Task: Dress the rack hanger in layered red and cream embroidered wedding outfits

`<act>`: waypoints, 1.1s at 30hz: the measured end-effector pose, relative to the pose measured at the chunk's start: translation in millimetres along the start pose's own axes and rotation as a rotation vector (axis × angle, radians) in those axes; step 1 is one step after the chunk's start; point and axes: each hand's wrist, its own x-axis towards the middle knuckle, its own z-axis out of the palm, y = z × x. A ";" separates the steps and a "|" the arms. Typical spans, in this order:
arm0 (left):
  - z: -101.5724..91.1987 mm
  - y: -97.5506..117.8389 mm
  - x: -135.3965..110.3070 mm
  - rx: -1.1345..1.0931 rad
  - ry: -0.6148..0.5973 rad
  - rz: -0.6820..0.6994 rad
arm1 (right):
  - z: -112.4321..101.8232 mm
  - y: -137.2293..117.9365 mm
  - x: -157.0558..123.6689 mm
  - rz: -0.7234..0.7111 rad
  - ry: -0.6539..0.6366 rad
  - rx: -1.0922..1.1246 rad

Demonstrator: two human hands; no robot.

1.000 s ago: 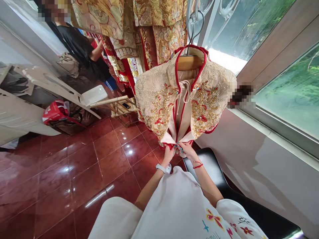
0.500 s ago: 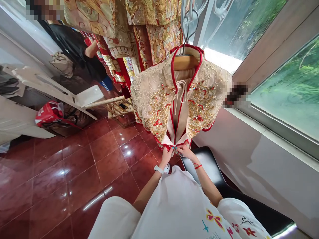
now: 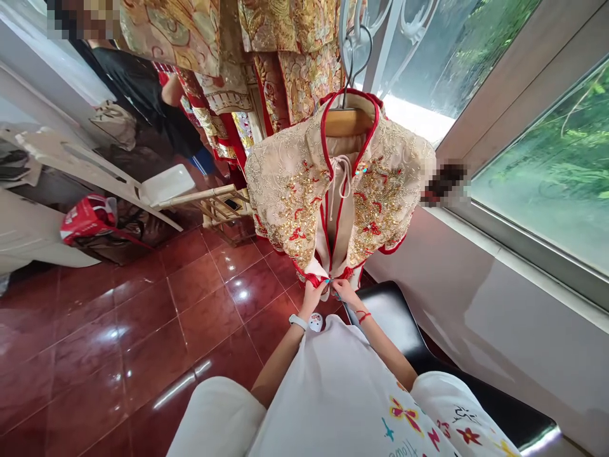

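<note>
A cream jacket (image 3: 285, 184) with gold beading, red flowers and red piping hangs in front of me on a wooden hanger (image 3: 349, 122). At its neck a thin cream cord (image 3: 343, 174) is tied in a bow, and below that the front edges part. My left hand (image 3: 314, 295) pinches the left bottom corner of the front, its pale lining folded outward. Close beside it my right hand (image 3: 346, 291) pinches the right bottom edge. The fingertips of both hands meet at the hem, where any small fastening is hidden.
Gold and red embroidered garments (image 3: 295, 63) hang behind. A black chair (image 3: 385, 317) stands at the right, under the window (image 3: 547, 152). At the left are a white folding chair (image 3: 166, 184), a red bag (image 3: 90, 219), a bamboo rack (image 3: 223, 206) and a person in black (image 3: 137, 89).
The right front edge is now turned under, with less pale lining showing. Both hands stay at the hem, and the whole view has shifted slightly.
</note>
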 end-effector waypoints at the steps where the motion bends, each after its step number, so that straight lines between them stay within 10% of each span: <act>1: -0.5 2.6 -0.2 -0.010 -0.002 0.012 | -6.2 1.4 -0.4 -0.001 0.020 -0.020; 6: -1.8 15.5 -5.1 -0.050 -0.056 0.029 | -30.4 2.5 -13.3 -0.026 -0.001 -0.125; 12: 8.6 26.8 -7.2 0.012 -0.273 0.037 | -0.6 -9.4 -12.7 -0.132 0.067 -0.246; 19: 26.0 22.4 0.3 0.116 -0.001 0.010 | 1.2 -2.8 -30.7 -0.116 -0.030 -0.155; 25: 26.5 23.7 -4.2 -0.037 -0.010 0.038 | -4.9 -2.3 -31.2 -0.073 0.210 0.527; 33: 14.5 30.8 -19.1 -0.092 0.038 0.047 | -5.5 -23.4 -13.6 -0.216 0.245 0.261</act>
